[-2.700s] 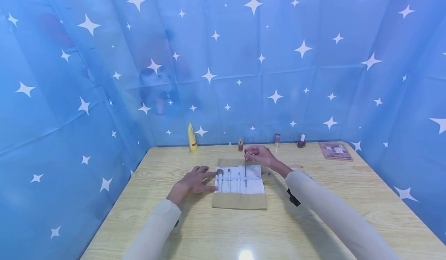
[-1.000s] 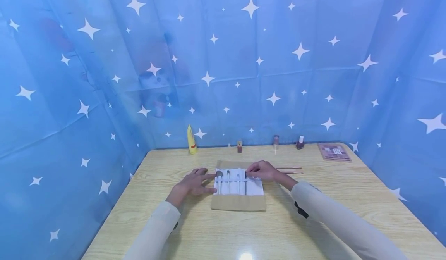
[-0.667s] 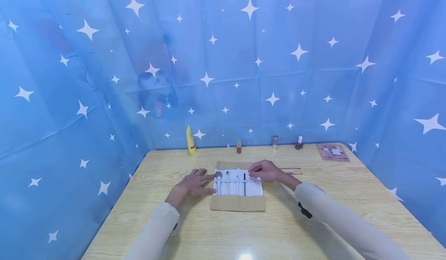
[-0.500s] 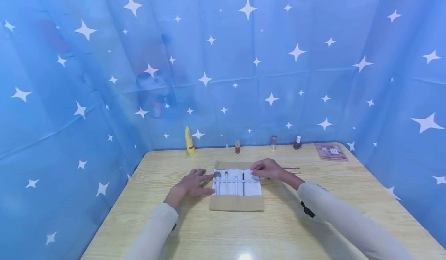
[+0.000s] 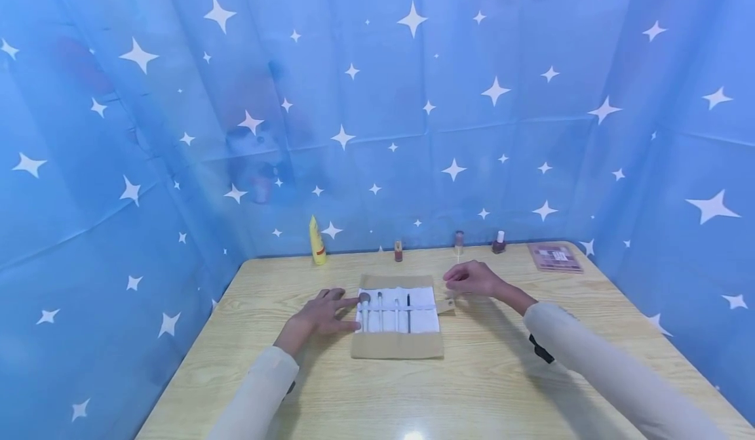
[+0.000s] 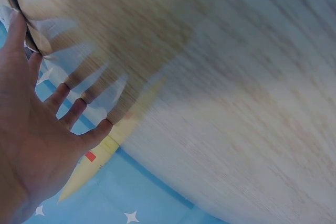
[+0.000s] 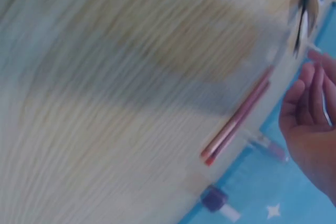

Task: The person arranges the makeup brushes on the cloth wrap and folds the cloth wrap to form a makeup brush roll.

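Observation:
A beige brush roll [image 5: 397, 346] lies unfolded on the table, its white inside holding several upright brushes; one has a broad brown head [image 5: 365, 297], and the rightmost is a thin dark one [image 5: 409, 313]. Spread fingers of my left hand [image 5: 318, 315] rest at the roll's left edge; the left wrist view shows that hand [image 6: 42, 129] too. Beyond the roll's upper right corner hovers my right hand [image 5: 476, 279], fingers loosely bent, with nothing visible in them. The right wrist view shows this hand [image 7: 312, 111] beside two pink sticks [image 7: 236, 119] on the table.
Along the table's back edge stand a yellow tube [image 5: 317, 241], a small reddish bottle [image 5: 398, 252], a pinkish tube [image 5: 459, 242] and a dark bottle with a white cap [image 5: 498, 243]. A palette [image 5: 555, 258] lies at the back right. A strap [image 5: 445, 305] sticks out right of the roll.
My right hand has let go of the dark brush, which now lies in the roll, and has moved right off the roll. My left hand has stayed at the roll's left edge.

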Demonstrator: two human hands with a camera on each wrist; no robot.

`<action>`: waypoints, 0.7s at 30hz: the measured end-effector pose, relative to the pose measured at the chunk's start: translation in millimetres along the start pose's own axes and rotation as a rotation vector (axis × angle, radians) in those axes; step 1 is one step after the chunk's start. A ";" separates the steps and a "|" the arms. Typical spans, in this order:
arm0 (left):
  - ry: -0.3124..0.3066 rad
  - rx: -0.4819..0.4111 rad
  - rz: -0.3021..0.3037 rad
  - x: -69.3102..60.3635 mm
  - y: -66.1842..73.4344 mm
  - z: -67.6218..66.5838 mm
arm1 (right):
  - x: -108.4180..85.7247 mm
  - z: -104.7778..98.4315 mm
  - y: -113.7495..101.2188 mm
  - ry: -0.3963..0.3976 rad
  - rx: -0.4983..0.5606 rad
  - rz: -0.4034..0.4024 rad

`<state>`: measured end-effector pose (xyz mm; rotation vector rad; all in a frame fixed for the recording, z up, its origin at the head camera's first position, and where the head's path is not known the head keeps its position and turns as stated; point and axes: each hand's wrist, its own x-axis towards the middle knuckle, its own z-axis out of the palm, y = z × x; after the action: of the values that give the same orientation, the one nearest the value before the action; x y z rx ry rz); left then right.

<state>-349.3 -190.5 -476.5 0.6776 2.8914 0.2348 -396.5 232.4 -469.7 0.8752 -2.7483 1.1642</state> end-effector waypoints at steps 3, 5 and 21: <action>-0.002 -0.003 -0.002 -0.9 -0.5 0.3 | -3.3 -8.2 4.0 0.004 -0.014 0.004; 0.001 -0.005 -0.004 -1.0 -0.9 0.8 | -6.2 -13.7 6.1 0.006 -0.021 -0.004; -0.003 -0.018 -0.006 -0.5 -0.9 0.8 | -40.9 -48.9 31.9 0.010 -0.077 0.039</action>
<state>-349.0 -191.5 -477.4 0.6652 2.8843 0.2580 -387.2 303.0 -465.1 0.8094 -2.7933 1.0576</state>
